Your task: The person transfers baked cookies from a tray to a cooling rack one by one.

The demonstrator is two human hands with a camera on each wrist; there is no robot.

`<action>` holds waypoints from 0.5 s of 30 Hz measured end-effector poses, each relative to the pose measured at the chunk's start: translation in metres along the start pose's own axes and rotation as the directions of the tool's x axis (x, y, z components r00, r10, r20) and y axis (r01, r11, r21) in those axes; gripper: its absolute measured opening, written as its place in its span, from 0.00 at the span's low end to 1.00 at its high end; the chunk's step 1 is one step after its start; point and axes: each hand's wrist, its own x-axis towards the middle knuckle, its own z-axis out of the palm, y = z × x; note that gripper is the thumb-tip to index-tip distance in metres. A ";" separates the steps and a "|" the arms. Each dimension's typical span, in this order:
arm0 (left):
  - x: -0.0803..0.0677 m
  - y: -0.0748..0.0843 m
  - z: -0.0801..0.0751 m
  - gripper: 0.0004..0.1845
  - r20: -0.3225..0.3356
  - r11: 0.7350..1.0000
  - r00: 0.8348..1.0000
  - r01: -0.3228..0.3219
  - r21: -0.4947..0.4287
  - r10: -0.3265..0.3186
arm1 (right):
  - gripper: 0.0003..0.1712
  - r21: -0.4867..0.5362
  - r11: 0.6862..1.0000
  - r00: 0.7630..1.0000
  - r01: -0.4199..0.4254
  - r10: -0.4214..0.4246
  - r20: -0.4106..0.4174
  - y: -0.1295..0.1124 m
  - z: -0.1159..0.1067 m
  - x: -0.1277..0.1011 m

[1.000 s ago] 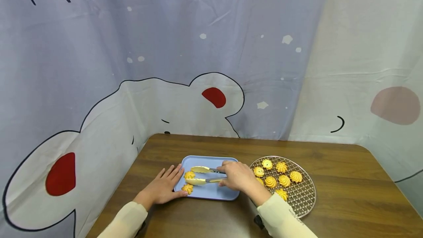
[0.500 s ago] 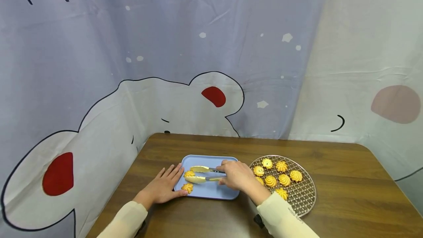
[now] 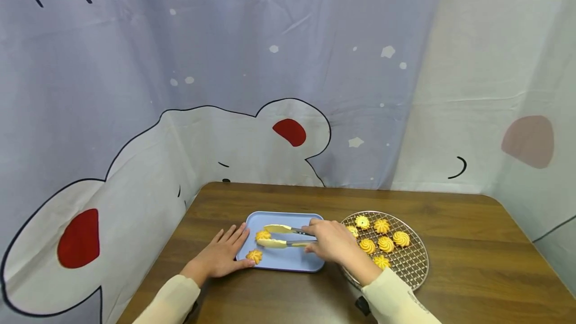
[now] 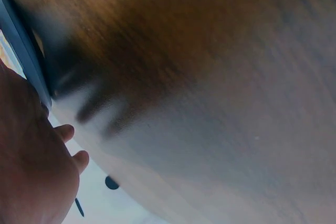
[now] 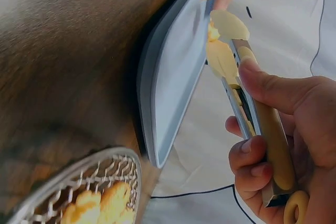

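Note:
My right hand (image 3: 330,240) grips yellow-tipped tongs (image 3: 282,236) over the blue tray (image 3: 288,261); the same tongs (image 5: 247,98) show in the right wrist view with my fingers (image 5: 252,153) curled round the handle. The tong tips stand slightly apart beside a swirl cookie (image 3: 263,235). A second cookie (image 3: 254,255) lies at the tray's front left. My left hand (image 3: 223,253) lies flat on the table with its fingers straight, touching the tray's left edge; that hand (image 4: 31,171) fills the lower left of the left wrist view.
A round wire rack (image 3: 407,264) with several swirl cookies (image 3: 387,243) sits right of the tray. The brown wooden table (image 3: 472,254) is walled by a printed cloth backdrop (image 3: 270,89) behind and at both sides.
The right hand and tongs have drawn back a little to the right; the cookie by the tips now lies free on the tray. The left hand has stayed put.

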 end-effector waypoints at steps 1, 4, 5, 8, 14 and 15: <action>0.000 0.000 0.000 0.52 0.000 1.000 1.000 0.002 0.002 -0.002 | 0.31 0.000 1.000 1.000 -0.002 0.002 -0.003 0.001 -0.002 -0.002; 0.000 0.000 0.000 0.53 0.004 1.000 1.000 0.006 0.007 -0.006 | 0.30 -0.016 1.000 1.000 -0.006 0.006 -0.024 0.004 -0.005 -0.009; 0.000 0.000 0.000 0.53 0.005 1.000 1.000 0.005 0.008 -0.005 | 0.30 -0.026 1.000 0.999 -0.008 0.007 -0.034 0.005 -0.006 -0.012; 0.000 0.000 0.000 0.53 0.005 1.000 1.000 0.003 0.007 -0.003 | 0.30 -0.028 1.000 0.998 -0.009 0.007 -0.064 0.010 -0.009 -0.020; 0.000 -0.001 0.001 0.53 -0.002 1.000 1.000 -0.001 -0.006 0.001 | 0.30 -0.015 1.000 0.995 -0.011 0.009 -0.100 0.020 -0.014 -0.035; 0.000 -0.001 0.001 0.53 -0.003 1.000 1.000 0.000 -0.006 0.000 | 0.31 -0.018 1.000 0.994 -0.015 0.013 -0.105 0.021 -0.015 -0.038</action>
